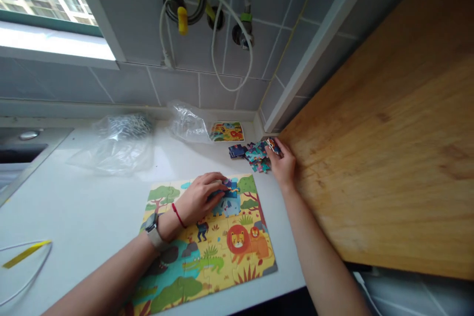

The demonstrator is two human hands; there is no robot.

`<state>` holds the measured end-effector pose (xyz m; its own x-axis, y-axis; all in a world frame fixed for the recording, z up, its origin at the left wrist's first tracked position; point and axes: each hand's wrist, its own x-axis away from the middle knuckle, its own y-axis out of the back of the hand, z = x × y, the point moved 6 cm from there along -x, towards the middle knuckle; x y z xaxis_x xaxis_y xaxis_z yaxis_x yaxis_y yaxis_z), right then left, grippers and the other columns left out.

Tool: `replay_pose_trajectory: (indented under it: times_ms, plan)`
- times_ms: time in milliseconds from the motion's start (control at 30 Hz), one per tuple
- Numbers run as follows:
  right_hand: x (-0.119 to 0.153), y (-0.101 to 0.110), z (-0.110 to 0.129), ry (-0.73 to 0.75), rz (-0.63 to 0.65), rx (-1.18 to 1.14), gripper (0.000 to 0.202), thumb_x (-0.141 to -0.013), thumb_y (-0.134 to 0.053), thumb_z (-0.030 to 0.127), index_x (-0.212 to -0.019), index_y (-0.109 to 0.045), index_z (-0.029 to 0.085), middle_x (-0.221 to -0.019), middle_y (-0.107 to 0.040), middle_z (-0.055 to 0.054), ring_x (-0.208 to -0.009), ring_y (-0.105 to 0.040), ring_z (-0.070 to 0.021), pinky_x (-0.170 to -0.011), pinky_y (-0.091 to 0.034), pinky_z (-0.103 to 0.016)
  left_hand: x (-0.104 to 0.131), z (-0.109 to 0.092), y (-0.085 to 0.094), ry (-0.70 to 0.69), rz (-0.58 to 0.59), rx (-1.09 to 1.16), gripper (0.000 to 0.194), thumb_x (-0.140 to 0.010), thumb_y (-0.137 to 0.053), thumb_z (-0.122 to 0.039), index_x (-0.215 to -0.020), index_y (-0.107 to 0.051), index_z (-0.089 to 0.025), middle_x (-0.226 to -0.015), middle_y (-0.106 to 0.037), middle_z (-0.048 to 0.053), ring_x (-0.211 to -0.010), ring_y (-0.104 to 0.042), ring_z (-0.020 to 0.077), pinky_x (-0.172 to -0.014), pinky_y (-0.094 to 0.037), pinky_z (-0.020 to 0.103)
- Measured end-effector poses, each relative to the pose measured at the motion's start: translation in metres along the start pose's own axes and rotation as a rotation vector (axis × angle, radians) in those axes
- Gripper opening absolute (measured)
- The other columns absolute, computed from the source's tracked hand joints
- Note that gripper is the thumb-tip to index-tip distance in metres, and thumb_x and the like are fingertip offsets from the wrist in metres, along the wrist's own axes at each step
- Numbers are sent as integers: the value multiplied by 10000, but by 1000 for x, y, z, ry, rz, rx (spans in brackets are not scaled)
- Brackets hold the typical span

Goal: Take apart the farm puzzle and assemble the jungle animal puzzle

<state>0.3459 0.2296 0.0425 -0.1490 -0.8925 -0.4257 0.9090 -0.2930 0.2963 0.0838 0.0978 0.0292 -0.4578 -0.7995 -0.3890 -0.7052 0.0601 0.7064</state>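
An assembled jigsaw puzzle [209,261] with a lion, a crocodile and trees lies on the white counter [92,217]. My left hand [202,195], with a watch and a red string at the wrist, rests over its upper part, fingers closed on dark blue puzzle pieces [231,188] lying above the elephant picture. At the back right, my right hand [282,160] pinches a dark puzzle piece [273,145] beside a heap of loose teal pieces [258,154]. Some dark blue pieces [237,151] are at the heap's left.
Behind the puzzle are a picture card [227,132], a clear plastic bag [188,123] and another bag [128,140] with metallic-looking contents. A wooden panel [388,133] stands close on the right. A sink edge [55,140] and a white cable [40,269] are at the left.
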Motion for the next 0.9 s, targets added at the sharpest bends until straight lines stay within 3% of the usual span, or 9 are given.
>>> replay_pose_trajectory:
  times_ms: [133, 267, 467, 567, 733, 900]
  plan:
    - [0, 0, -5, 100, -14, 141, 479, -863, -729, 325, -1300, -712, 129, -1277, -691, -183, -1198, -662, -314, -1086, -544, -469, 0, -1, -1, -4, 7, -23, 210, -1038, -532, -256, -1151, -708, -235, -1283, -684, 110, -1217, -636, 270, -1021, -556, 479]
    - [3, -10, -18, 150, 67, 282, 543, -811, -654, 119, -1353, -674, 143, -1356, -640, -181, -1293, -602, -318, -1177, -466, -492, -1, -7, 2, -9, 2, -49, 214, -1043, -522, -237, -1155, -705, -249, -1283, -682, 103, -1192, -656, 248, -1005, -568, 436]
    - [6, -20, -29, 180, 92, 301, 549, -828, -570, 61, -1354, -666, 185, -1466, -556, -153, -1382, -531, -311, -1235, -400, -502, -19, -14, 22, -40, -105, -163, 195, -1025, -553, -211, -1155, -693, -250, -1226, -714, 84, -1176, -659, 248, -1011, -556, 426]
    - [9, -23, -30, 181, 101, 300, 528, -834, -593, 86, -1348, -667, 187, -1521, -502, -156, -1417, -495, -334, -1239, -388, -525, -45, 3, 19, 67, -77, -218, 293, -996, -615, -282, -1283, -650, -243, -1297, -694, 95, -1183, -669, 267, -1038, -556, 446]
    - [12, -24, -25, 218, 104, 304, 589, -772, -576, 9, -1323, -675, 190, -1565, -448, -140, -1476, -417, -339, -1265, -339, -536, -93, 38, -8, 189, 9, -338, 499, -931, -694, -307, -1404, -590, -186, -1464, -601, 163, -1373, -554, 346, -1145, -478, 503]
    - [11, -20, -14, 287, 63, 263, 590, -719, -499, -66, -1188, -735, 203, -1438, -569, -119, -1416, -471, -304, -1237, -374, -525, -116, 55, -19, 252, 23, -199, 460, -884, -728, -226, -1336, -643, -245, -1346, -695, 114, -1277, -627, 316, -1133, -478, 472]
